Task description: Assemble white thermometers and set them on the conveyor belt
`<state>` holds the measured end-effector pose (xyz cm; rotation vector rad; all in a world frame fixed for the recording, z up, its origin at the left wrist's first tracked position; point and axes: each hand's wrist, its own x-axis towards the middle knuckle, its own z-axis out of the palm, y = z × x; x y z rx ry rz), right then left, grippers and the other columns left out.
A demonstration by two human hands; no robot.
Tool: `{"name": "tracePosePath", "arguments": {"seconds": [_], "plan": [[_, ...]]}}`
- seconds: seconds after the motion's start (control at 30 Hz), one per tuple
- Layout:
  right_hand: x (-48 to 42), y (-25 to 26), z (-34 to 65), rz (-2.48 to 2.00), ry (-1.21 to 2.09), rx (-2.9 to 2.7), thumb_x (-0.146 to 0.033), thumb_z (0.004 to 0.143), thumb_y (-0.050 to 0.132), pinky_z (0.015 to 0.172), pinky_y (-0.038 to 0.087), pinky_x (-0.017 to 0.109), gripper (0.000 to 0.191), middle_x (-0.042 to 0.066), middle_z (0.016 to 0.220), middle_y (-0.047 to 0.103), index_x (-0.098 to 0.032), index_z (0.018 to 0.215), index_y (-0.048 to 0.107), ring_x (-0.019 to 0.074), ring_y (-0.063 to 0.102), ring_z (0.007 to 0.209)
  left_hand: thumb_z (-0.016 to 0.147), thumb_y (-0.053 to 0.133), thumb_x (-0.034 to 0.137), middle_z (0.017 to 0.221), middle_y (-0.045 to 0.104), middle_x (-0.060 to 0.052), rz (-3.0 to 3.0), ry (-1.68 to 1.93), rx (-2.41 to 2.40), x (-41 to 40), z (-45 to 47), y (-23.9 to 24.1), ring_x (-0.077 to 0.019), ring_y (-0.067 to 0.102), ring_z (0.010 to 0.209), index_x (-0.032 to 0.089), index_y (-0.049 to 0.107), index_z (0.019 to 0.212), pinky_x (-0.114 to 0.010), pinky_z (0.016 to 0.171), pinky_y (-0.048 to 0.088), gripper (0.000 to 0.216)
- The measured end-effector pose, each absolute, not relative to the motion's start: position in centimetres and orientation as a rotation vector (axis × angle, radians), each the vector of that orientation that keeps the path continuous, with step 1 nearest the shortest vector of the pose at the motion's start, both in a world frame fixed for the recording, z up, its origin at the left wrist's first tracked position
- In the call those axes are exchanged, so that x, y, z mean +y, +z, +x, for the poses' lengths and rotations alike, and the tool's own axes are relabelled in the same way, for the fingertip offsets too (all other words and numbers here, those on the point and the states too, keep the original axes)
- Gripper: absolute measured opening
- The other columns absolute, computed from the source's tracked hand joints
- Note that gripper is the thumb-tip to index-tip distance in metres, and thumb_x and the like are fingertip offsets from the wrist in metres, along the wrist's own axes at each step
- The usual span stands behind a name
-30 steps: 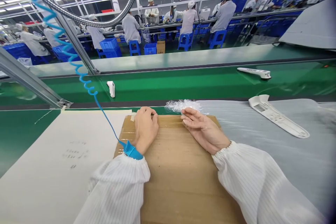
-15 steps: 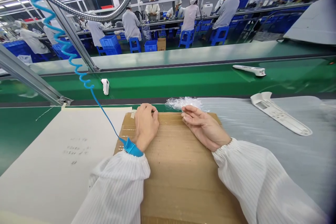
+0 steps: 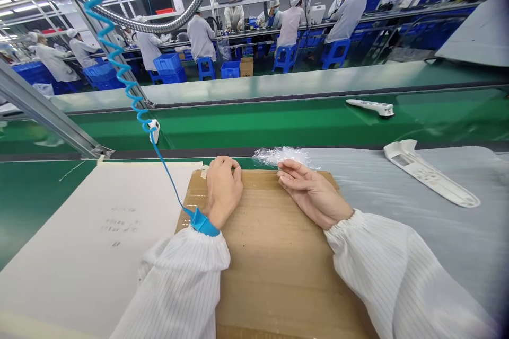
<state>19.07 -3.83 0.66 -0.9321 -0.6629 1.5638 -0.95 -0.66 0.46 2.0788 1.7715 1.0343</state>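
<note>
My left hand [image 3: 224,185] rests on the far left part of a brown cardboard sheet [image 3: 274,259], fingers curled inward at its far edge. The fingertips are hidden, so I cannot see whether anything is in them. A blue wrist strap [image 3: 203,224] with a coiled blue cord [image 3: 126,71] circles the left wrist. Above the far right part of the cardboard, my right hand [image 3: 312,190] is turned palm inward. Its fingers are loosely bent and apart, with nothing visible in them. Just beyond them lies a crumpled heap of clear plastic film [image 3: 280,156].
A white elongated plastic shell [image 3: 431,174] lies on grey sheeting [image 3: 369,196] at right. White paper with handwriting [image 3: 91,270] lies at left. The green conveyor [image 3: 246,124] carries a small white device [image 3: 155,131] and a longer white device [image 3: 371,107]. Co-workers sit beyond.
On the conveyor, both white devices have shifted left. The coiled cord has swung right, and the whole view has shifted slightly. My hands keep their pose on and above the cardboard.
</note>
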Motion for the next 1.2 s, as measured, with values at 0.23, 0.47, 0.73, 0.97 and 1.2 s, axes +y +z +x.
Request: {"name": "tracePosePath", "arguments": {"seconds": [0.23,0.47,0.73,0.97,1.2], "plan": [[-3.8,0.4,19.2,-0.939,1.565,-0.677,-0.010,0.066,0.085,0.091,0.051,0.020,0.032,0.000,0.110,0.067,-0.025,0.092,0.074,0.0114,0.062,0.096,0.085,0.049,0.008,0.097,0.062,-0.008,2.090,1.061,1.775,-0.6,-1.0,0.6,-0.0235,0.056,0.097,0.019,0.056,0.080,-0.040,0.090,0.045,0.014],[-3.8,0.4,19.2,-0.949,1.562,-0.674,-0.010,0.065,0.085,0.091,0.052,0.020,0.032,0.000,0.110,0.067,-0.026,0.091,0.074,0.0117,0.062,0.098,0.093,0.036,0.011,0.108,0.064,-0.011,2.031,1.182,1.751,-0.6,-1.0,0.4,-0.0238,0.057,0.104,0.018,0.059,0.100,-0.041,0.093,0.045,0.025],[-3.8,0.5,19.2,-0.943,1.569,-0.667,-0.011,0.064,0.087,0.094,0.051,0.022,0.034,0.000,0.107,0.067,-0.026,0.092,0.073,0.0119,0.062,0.097,0.088,0.039,0.013,0.107,0.063,-0.012,1.946,1.233,1.833,-0.3,-0.6,0.6,-0.0247,0.058,0.109,0.019,0.054,0.078,-0.042,0.097,0.045,0.020],[-3.8,0.4,19.0,-0.923,1.549,-0.645,-0.010,0.061,0.088,0.095,0.049,0.023,0.035,-0.001,0.105,0.068,-0.025,0.089,0.073,0.0109,0.063,0.095,0.083,0.039,0.014,0.106,0.066,-0.012,1.998,1.169,1.799,-0.5,-0.5,1.2,-0.0255,0.060,0.104,0.020,0.053,0.066,-0.040,0.095,0.047,0.023],[-3.7,0.4,18.7,-0.897,1.547,-0.601,-0.010,0.055,0.088,0.094,0.047,0.023,0.037,-0.001,0.099,0.068,-0.022,0.086,0.073,0.0094,0.063,0.089,0.081,0.039,0.014,0.105,0.068,-0.009,2.034,1.152,1.795,-0.6,-0.7,1.6,-0.0262,0.060,0.100,0.021,0.051,0.060,-0.041,0.088,0.047,0.025]]}}
